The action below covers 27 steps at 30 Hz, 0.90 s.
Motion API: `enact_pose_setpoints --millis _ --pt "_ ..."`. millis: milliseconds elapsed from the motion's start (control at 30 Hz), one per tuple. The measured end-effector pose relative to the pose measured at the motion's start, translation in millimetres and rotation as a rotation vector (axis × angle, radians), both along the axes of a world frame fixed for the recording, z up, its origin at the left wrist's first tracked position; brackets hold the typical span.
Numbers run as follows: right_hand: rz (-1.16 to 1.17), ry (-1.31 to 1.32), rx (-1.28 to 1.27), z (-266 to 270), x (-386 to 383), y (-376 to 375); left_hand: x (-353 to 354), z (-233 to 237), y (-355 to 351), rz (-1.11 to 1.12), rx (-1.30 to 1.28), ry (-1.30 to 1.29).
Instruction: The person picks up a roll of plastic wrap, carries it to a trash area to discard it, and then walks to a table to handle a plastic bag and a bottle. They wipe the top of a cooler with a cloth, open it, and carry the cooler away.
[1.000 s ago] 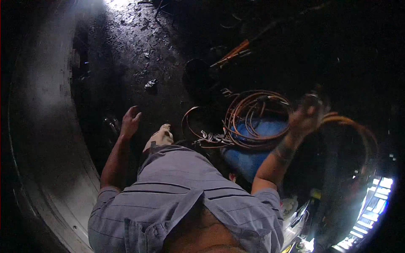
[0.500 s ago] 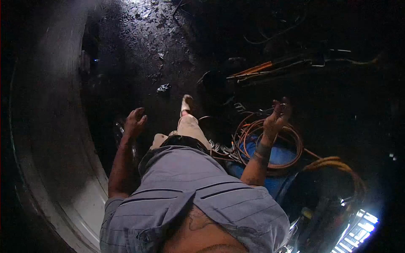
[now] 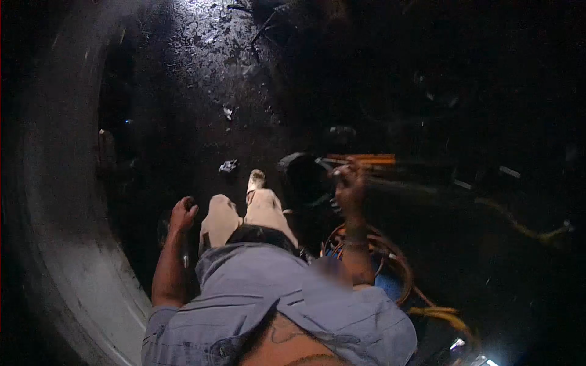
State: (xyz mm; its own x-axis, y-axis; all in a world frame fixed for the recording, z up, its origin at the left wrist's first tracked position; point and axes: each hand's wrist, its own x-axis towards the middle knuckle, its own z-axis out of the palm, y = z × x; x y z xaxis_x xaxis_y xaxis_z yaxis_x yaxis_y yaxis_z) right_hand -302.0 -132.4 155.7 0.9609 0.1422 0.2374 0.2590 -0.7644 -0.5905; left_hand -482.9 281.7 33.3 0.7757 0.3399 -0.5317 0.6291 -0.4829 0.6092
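My left hand [image 3: 183, 215] hangs low beside my left leg, its fingers loosely bent and the thumb apart, with nothing seen in it. Ahead of my right side, my right hand [image 3: 350, 186] is raised and blurred by motion, fingers loosely apart and no object showing in them. In this view it overlaps the near end of some orange rods [image 3: 375, 159]. Under my right forearm lies a coil of reddish-brown hose [image 3: 403, 268] on a blue container [image 3: 390, 287], partly hidden by the arm.
A large curved grey wall [image 3: 67, 238] runs along my left. On the dark, wet-looking floor [image 3: 201, 79] lies a crumpled shiny scrap [image 3: 229, 166]. A dark rounded object [image 3: 300, 177] stands ahead of my foot. Yellow hose [image 3: 442, 313] trails at the right.
I have stepped forward, so the coil and blue container sit lower in view. My right hand has swung inward to the left; my left hand has dropped slightly lower.
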Motion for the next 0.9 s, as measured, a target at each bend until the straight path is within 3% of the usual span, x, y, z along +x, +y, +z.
enact_pose_setpoints --millis 67,167,300,433,500,567,700,733,800,833,900 --pt "0.104 0.262 0.133 -26.4 16.1 10.0 2.9 -29.7 7.3 0.029 -0.026 0.067" --pt "0.288 0.142 -0.015 -29.9 37.9 37.5 9.8 -82.6 16.4 0.019 -0.071 0.066" --pt "0.126 0.215 0.044 -65.6 61.5 76.4 81.1 -126.5 36.3 0.072 -0.105 0.09" --pt "0.076 0.358 0.002 -154.6 70.1 91.8 124.5 -280.6 48.6 0.13 -0.147 0.17" --pt "0.078 0.448 -0.023 -194.8 71.4 100.1 156.8 -339.9 56.4 -0.044 0.027 0.5" --pt "0.191 0.453 -0.203 -233.5 73.3 101.4 182.1 -410.7 56.2 -0.094 0.048 0.503" --pt "0.01 0.535 -0.184 -292.2 74.3 101.2 205.2 -509.5 36.2 -0.318 0.222 0.382" --pt "-0.001 0.555 -0.208 -304.0 72.3 100.9 207.8 -529.6 32.0 -0.357 0.263 0.303" --pt "-0.019 0.584 -0.246 -325.3 66.9 96.5 210.5 -563.2 27.9 -0.391 0.21 0.405" --pt "-0.014 0.592 -0.258 -333.3 59.9 95.0 226.9 -545.5 26.3 -0.385 0.122 0.487" --pt "-0.028 0.59 -0.257 -343.6 56.2 96.0 219.9 -572.5 20.8 -0.384 0.105 0.525"
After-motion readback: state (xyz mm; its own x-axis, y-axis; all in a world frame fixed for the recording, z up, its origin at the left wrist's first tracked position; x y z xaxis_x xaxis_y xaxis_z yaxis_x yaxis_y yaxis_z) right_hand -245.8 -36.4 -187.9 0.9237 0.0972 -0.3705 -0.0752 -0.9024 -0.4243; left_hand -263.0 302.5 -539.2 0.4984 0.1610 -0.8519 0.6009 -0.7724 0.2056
